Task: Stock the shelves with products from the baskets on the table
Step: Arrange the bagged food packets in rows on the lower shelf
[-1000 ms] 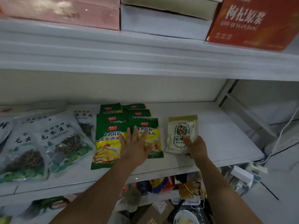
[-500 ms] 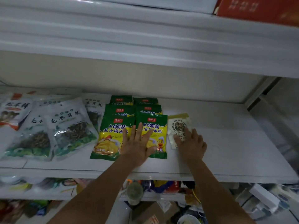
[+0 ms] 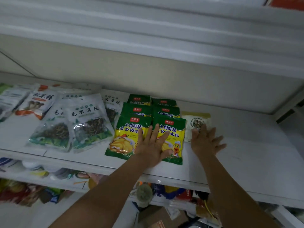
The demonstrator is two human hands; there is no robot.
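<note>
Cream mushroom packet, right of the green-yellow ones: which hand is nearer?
Right. The right hand lies flat on the lower part of the cream mushroom packet, touching it. The left hand rests on the green-yellow seasoning packets to its left, off that packet.

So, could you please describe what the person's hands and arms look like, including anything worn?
The left hand and right hand are bare, without gloves, rings or a watch. Both forearms are bare too; no sleeve shows in the view.
</note>
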